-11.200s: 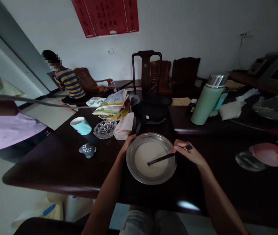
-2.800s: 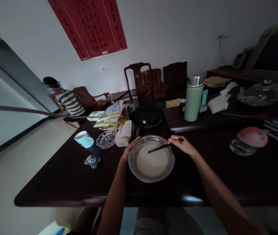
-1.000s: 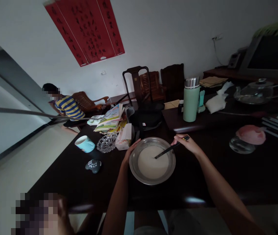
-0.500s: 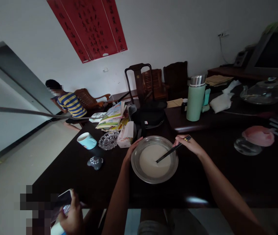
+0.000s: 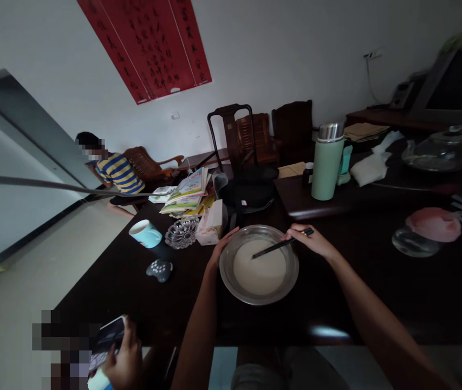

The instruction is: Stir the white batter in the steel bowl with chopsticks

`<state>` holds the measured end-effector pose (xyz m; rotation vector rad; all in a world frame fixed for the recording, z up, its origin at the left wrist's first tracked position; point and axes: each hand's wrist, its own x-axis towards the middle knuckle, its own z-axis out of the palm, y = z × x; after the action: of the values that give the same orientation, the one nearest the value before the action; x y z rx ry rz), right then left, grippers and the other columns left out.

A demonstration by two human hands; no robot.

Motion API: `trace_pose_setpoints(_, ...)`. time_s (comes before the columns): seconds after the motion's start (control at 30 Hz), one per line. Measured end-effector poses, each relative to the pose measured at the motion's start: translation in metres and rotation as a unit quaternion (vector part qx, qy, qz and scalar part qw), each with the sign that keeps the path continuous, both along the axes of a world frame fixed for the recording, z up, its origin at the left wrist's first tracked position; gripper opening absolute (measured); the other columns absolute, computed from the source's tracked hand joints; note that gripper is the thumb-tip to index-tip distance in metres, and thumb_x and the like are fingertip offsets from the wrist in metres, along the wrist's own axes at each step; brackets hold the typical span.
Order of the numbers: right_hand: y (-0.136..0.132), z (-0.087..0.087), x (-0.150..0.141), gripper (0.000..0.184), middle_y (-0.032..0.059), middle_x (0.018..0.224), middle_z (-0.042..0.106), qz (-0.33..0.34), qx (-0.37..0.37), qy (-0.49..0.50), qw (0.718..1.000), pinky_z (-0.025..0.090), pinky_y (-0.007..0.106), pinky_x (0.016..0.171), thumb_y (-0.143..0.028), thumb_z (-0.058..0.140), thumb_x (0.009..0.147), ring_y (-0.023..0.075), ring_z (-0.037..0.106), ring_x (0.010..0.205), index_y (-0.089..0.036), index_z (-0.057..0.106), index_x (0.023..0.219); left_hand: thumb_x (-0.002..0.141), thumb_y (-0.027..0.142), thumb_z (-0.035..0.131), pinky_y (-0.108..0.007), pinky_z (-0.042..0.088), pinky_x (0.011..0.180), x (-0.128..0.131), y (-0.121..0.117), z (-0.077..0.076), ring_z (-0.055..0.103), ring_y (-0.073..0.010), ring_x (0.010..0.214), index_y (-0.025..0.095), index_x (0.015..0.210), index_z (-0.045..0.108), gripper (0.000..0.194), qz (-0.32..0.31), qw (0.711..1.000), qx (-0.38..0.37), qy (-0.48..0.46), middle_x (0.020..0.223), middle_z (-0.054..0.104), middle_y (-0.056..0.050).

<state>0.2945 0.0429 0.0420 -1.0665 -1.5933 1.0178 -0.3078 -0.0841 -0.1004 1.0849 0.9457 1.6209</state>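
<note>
Metal bowl [image 5: 260, 299] sat on table [image 5: 109, 281], left hand [image 5: 219, 250] bracing 10 o'clock rim, fingers together, grip unclear, right hand [image 5: 315, 241] pinching chopsticks [image 5: 275, 247] from 2 o'clock; gentle, low strokes best kept pale liquid [image 5: 264, 277] in.

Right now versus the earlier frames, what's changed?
Another person's hand with a phone has appeared at lower left. Since the previous frame, the tips of the chopsticks shifted left and toward the far side of the bowl. Unchanged: left hand at its rim, right hand holding the chopsticks.
</note>
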Motion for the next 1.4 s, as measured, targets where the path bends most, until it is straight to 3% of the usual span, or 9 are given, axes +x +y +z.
trace_pose_setpoints(0.23,-0.001,0.001,0.007,0.05,0.0046,0.068,0.074,-0.012,-0.025,0.043,0.999,0.052,0.039,0.08,-0.066,0.056,0.083,0.0252,0.071,0.074,-0.022,0.066,0.063,0.09,0.058,0.027,-0.002,-0.008,0.113,-0.006,-0.006,-0.005,-0.026,0.01,0.129,0.058,0.148,0.023,0.058,-0.088,0.996,0.016,-0.027,0.134,0.033,0.041)
trace_pose_setpoints(0.43,0.002,0.0,0.004,0.042,0.0047,0.084,0.077,-0.011,0.023,-0.005,1.0,0.05,0.04,0.088,-0.06,0.057,0.086,0.0266,0.071,0.088,-0.022,0.071,0.074,0.089,0.063,0.023,-0.009,-0.013,0.116,-0.009,-0.011,-0.004,-0.023,0.0041,0.134,0.061,0.146,0.026,0.057,0.006,0.997,-0.003,0.082,0.134,0.033,0.043)
trace_pose_setpoints(0.53,0.003,-0.001,0.013,0.047,0.0047,0.074,0.075,-0.058,0.01,0.027,0.998,0.05,0.04,0.086,-0.063,0.056,0.085,0.0262,0.071,0.08,-0.022,0.069,0.067,0.089,0.06,0.024,-0.004,-0.012,0.113,-0.004,-0.015,0.0,-0.022,0.0068,0.135,0.061,0.145,0.028,0.056,-0.003,0.999,-0.001,0.039,0.132,0.034,0.043)
trace_pose_setpoints(0.73,0.001,-0.002,0.003,0.046,0.0047,0.077,0.076,0.022,0.011,-0.004,1.0,0.051,0.038,0.082,-0.061,0.053,0.089,0.0253,0.071,0.081,-0.022,0.07,0.069,0.089,0.058,0.019,0.003,-0.003,0.11,0.011,-0.018,0.014,-0.027,0.0114,0.125,0.053,0.152,0.018,0.063,-0.098,0.99,0.065,-0.071,0.135,0.03,0.041)
trace_pose_setpoints(0.87,0.004,-0.005,0.003,0.045,0.0051,0.081,0.077,-0.043,0.048,-0.006,0.998,0.05,0.04,0.086,-0.06,0.054,0.088,0.0261,0.07,0.084,-0.022,0.071,0.072,0.075,0.076,0.027,-0.017,0.007,0.125,0.028,-0.019,0.035,-0.026,-0.0021,0.13,0.057,0.14,0.044,0.07,-0.226,0.971,0.005,-0.079,0.129,0.046,0.035)
trace_pose_setpoints(1.1,-0.001,-0.001,0.004,0.047,0.0048,0.073,0.076,0.021,-0.016,0.026,0.999,0.051,0.038,0.079,-0.061,0.054,0.088,0.026,0.072,0.077,-0.022,0.067,0.066,0.052,0.093,0.026,-0.044,0.012,0.128,0.06,-0.02,0.072,-0.019,-0.0219,0.138,0.048,0.129,0.06,0.095,-0.224,0.959,-0.137,0.102,0.13,0.055,0.023)
trace_pose_setpoints(1.2,-0.002,0.0,-0.003,0.042,0.005,0.084,0.077,0.035,0.017,-0.021,0.999,0.05,0.038,0.083,-0.057,0.055,0.089,0.0264,0.071,0.087,-0.022,0.071,0.074,0.063,0.085,0.029,-0.045,0.009,0.128,0.048,-0.02,0.062,-0.021,-0.0209,0.138,0.051,0.131,0.058,0.081,-0.197,0.974,-0.08,0.08,0.134,0.048,0.027)
trace_pose_setpoints(1.3,0.0,-0.001,0.003,0.042,0.0049,0.084,0.077,-0.03,0.03,-0.009,0.999,0.049,0.04,0.087,-0.06,0.057,0.087,0.0271,0.071,0.087,-0.022,0.07,0.073,0.082,0.067,0.03,-0.02,-0.004,0.125,0.022,-0.02,0.038,-0.032,-0.0029,0.128,0.061,0.135,0.046,0.056,-0.043,0.998,0.023,0.038,0.133,0.037,0.04)
trace_pose_setpoints(1.4,0.001,-0.001,0.013,0.047,0.0048,0.072,0.076,-0.064,0.003,0.037,0.997,0.05,0.041,0.085,-0.064,0.057,0.084,0.027,0.071,0.079,-0.023,0.067,0.065,0.087,0.06,0.029,-0.003,-0.015,0.113,0.0,-0.022,0.018,-0.037,0.0078,0.117,0.061,0.14,0.038,0.053,-0.036,0.998,0.044,0.031,0.13,0.036,0.044)
